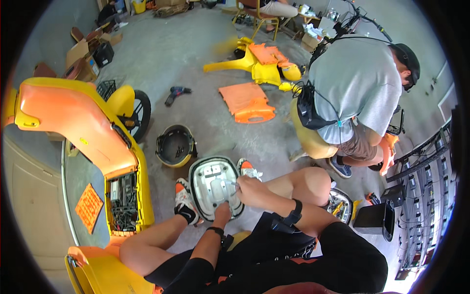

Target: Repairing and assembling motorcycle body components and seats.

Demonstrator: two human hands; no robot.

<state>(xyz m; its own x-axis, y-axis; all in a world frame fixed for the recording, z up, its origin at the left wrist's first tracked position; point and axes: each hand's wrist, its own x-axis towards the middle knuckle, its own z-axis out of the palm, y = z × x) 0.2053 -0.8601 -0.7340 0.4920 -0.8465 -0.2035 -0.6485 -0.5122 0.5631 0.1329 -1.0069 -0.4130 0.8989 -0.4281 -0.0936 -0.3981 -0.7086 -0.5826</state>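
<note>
An oval pale grey shell with a dark rim (204, 182) lies between my feet. My left hand (223, 211) is at its near edge, fingers bent down and mostly hidden. My right hand (248, 192) is closed around a slim silvery tool (226, 183) that reaches over the shell's inside; its exact kind is too small to tell. Just beyond the shell sits a black-and-yellow helmet (176, 146).
A yellow-orange scooter body (78, 132) stands left, its compartment open. A drill (176, 94) and orange panels (245, 100) lie ahead. A co-worker (352, 83) bends at the right beside black racks (421, 196). Other people sit at the back.
</note>
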